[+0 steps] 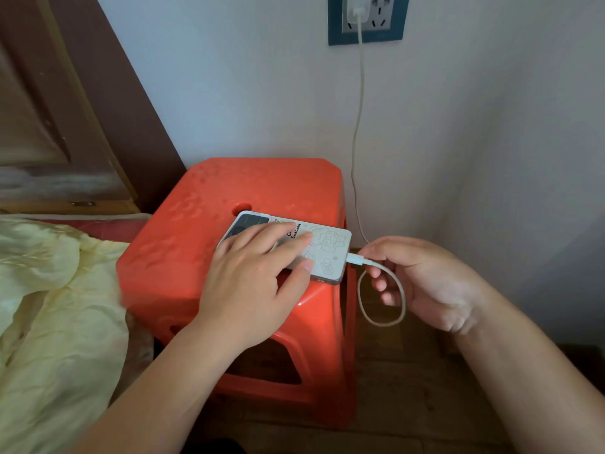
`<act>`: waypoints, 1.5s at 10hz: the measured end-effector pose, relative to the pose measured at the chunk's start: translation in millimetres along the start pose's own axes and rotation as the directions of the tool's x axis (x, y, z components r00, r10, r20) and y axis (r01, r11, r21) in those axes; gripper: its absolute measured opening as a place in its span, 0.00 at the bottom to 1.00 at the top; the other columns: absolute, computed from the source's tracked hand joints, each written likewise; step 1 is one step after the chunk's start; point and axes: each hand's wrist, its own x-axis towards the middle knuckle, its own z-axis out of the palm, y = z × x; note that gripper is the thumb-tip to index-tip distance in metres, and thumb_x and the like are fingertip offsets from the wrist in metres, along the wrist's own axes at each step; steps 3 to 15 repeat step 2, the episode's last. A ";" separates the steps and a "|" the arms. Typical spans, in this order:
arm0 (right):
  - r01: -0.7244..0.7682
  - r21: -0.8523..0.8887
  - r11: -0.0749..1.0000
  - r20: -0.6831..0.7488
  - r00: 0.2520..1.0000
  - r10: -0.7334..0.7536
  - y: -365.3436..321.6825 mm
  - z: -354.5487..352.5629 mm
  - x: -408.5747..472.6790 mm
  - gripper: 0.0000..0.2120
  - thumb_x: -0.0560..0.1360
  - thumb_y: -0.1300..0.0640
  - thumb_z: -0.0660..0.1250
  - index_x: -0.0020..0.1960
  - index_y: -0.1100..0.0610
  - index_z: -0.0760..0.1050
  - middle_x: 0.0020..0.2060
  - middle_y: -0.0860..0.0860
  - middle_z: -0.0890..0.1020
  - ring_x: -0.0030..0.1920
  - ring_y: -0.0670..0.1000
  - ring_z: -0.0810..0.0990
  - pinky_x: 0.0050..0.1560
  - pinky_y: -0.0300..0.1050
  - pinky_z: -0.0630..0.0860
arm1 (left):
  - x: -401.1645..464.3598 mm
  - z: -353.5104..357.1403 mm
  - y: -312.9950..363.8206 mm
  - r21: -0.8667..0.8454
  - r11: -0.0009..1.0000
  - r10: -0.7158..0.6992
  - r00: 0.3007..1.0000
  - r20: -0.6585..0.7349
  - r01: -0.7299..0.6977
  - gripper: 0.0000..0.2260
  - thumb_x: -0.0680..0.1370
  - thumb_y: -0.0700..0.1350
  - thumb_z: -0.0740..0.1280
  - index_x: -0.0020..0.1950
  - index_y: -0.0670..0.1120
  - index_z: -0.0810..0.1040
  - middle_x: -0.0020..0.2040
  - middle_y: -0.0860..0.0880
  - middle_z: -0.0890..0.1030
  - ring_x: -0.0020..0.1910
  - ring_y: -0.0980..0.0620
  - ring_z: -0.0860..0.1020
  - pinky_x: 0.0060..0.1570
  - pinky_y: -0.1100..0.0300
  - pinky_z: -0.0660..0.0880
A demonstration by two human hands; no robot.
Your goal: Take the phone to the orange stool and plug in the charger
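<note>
The phone [327,253], in a white cartoon-printed case, lies face down on the orange stool [229,191], its right end reaching the stool's right edge. My left hand [255,276] rests flat on the phone's back, fingers spread, holding it down. My right hand [422,283] pinches the white charger cable [360,126] just behind its plug [355,258], which sits at the phone's right end. The cable loops below my right hand and runs up the wall to the white charger brick [358,8] in the socket.
A blue-framed wall socket [389,27] is above the stool on the white wall. A bed with a pale yellow blanket [49,306] lies to the left, beneath a dark wooden headboard [49,126]. Wooden floor shows to the stool's right.
</note>
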 end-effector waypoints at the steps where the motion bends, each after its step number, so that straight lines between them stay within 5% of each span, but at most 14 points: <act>1: 0.018 0.017 1.000 -0.003 1.000 -0.018 0.0 -1.7 -3.1 0.05 0.71 0.57 0.69 0.39 0.55 0.82 0.29 0.50 0.76 0.29 0.47 0.74 0.27 0.40 0.71 | 0.1 -0.5 1.5 -0.009 1.000 0.019 1.000 -0.004 -0.019 0.17 0.78 0.54 0.59 0.64 0.54 0.79 0.65 0.53 0.78 0.65 0.52 0.71 0.63 0.52 0.63; 2: 0.105 0.055 0.993 -0.063 0.993 -0.102 1.2 -0.8 -4.9 0.05 0.68 0.56 0.69 0.39 0.56 0.83 0.30 0.51 0.79 0.30 0.49 0.76 0.29 0.41 0.74 | -0.4 -1.2 -1.1 -0.077 0.997 0.004 0.999 -0.033 -0.007 0.18 0.77 0.54 0.61 0.63 0.52 0.79 0.64 0.53 0.78 0.64 0.53 0.72 0.64 0.52 0.64; 15: 0.105 0.055 0.993 -0.063 0.993 -0.102 1.2 -0.8 -4.9 0.05 0.68 0.56 0.69 0.39 0.56 0.83 0.30 0.51 0.79 0.30 0.49 0.76 0.29 0.41 0.74 | -0.4 -1.2 -1.1 -0.077 0.997 0.004 0.999 -0.033 -0.007 0.18 0.77 0.54 0.61 0.63 0.52 0.79 0.64 0.53 0.78 0.64 0.53 0.72 0.64 0.52 0.64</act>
